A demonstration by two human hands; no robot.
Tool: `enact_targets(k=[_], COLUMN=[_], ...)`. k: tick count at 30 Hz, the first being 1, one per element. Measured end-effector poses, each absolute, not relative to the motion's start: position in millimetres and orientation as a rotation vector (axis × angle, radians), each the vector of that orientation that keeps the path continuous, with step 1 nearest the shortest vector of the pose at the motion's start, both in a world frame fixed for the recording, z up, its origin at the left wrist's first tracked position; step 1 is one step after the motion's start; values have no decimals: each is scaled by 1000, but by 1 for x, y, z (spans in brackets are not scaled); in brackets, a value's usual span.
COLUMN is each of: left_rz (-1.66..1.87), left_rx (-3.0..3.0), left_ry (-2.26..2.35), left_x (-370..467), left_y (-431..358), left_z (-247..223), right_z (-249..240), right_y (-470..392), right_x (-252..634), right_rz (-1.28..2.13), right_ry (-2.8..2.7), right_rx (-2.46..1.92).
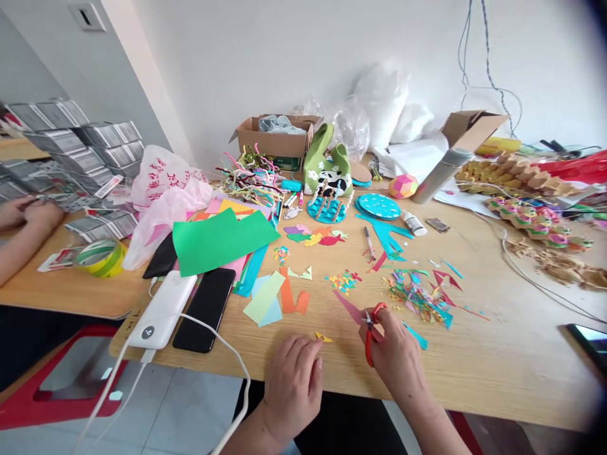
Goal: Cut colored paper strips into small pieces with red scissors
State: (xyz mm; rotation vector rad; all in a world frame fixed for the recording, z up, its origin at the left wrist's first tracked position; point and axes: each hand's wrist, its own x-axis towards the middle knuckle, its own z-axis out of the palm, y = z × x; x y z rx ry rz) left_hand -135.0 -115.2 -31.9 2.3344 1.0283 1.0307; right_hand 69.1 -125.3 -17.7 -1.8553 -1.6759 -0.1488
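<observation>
My right hand (396,347) is wrapped round red-handled scissors (368,344) near the table's front edge. A pink paper strip (348,306) lies at the scissors' blades, its near end partly under my fingers. My left hand (294,373) rests at the table edge with its fingers curled together; anything inside them is hidden. Just beyond it is a small yellow paper scrap (323,337). Small coloured paper bits (345,280) form a pile past the scissors, and mixed cuttings (415,294) lie to their right. Orange (287,291) and pale green (264,298) paper pieces sit left of centre.
A white power bank (164,309) with cables and a black phone (205,309) lie at the left. Green paper (222,240) tops a paper stack. Behind stand a green bag (327,164) and a grey bottle (441,175). Another person's hands (33,212) are at the far left.
</observation>
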Motion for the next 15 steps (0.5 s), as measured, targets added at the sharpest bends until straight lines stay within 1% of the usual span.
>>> enact_targets(k=[2, 6, 9, 15], left_rz=[1066, 1203, 1157, 1156], left_rx=[2297, 2308, 2332, 2244], left_ry=[1026, 1014, 960, 832], left_x=[-135, -124, -105, -69], left_y=[-115, -111, -107, -99], left_z=[-28, -12, 1, 10], right_z=[-12, 6, 24, 50], right_y=[-132, -145, -152, -158], right_x=[75, 77, 77, 93], right_rz=[-125, -48, 17, 33], right_ry=[-1734, -2055, -2254, -2390], right_rx=[-1812, -1614, -1441, -1372])
